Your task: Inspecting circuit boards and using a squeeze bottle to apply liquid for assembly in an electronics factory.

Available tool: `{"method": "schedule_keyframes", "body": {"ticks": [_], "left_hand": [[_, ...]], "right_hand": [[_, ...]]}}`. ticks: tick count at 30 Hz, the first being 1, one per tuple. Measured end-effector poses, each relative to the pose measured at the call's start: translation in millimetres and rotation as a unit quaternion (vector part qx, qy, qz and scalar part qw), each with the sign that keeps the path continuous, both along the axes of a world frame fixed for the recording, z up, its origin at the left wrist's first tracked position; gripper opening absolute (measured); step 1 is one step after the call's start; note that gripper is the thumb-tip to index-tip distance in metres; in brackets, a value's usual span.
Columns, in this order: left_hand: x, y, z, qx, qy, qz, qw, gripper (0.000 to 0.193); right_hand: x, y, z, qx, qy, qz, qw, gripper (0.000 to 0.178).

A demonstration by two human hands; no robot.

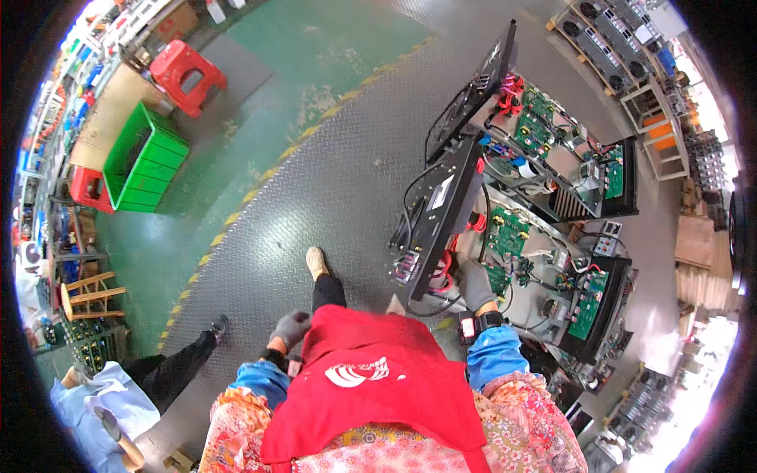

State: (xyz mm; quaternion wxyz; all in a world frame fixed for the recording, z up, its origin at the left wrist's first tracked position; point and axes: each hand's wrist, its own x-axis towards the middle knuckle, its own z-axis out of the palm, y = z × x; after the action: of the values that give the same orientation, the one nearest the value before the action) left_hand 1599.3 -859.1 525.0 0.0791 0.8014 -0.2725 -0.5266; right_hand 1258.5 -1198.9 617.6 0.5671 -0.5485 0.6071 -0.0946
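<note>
My right hand [475, 285], in a grey glove, reaches into the near end of an open electronics chassis [544, 303]. Its fingers are beside red cables [443, 268] and the inner edge of a black front panel [445, 213]; their tips are partly hidden, so a grip cannot be made out. Green circuit boards [507, 232] sit inside that chassis. My left hand [292, 329], also gloved in grey, hangs by the red apron [378, 355] with its fingers curled and nothing visible in them.
A second open chassis [552, 150] stands just beyond, its black panel [493, 71] tilted up. At left are a green crate [148, 162], a red stool [187, 77] and a wooden stool [91, 296]. Another person [118, 402] is at lower left. A yellow-striped line [236, 209] crosses the floor.
</note>
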Motion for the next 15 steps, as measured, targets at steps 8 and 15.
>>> {"method": "schedule_keyframes", "body": {"ticks": [8, 15], "left_hand": [[158, -3, -46, -0.031, 0.147, 0.288, 0.946, 0.032], [238, 20, -56, 0.045, 0.165, 0.277, 0.945, 0.023]], "right_hand": [[88, 44, 63, -0.128, 0.088, -0.190, 0.969, 0.039], [151, 57, 74, -0.307, 0.389, -0.049, 0.867, 0.041]]}}
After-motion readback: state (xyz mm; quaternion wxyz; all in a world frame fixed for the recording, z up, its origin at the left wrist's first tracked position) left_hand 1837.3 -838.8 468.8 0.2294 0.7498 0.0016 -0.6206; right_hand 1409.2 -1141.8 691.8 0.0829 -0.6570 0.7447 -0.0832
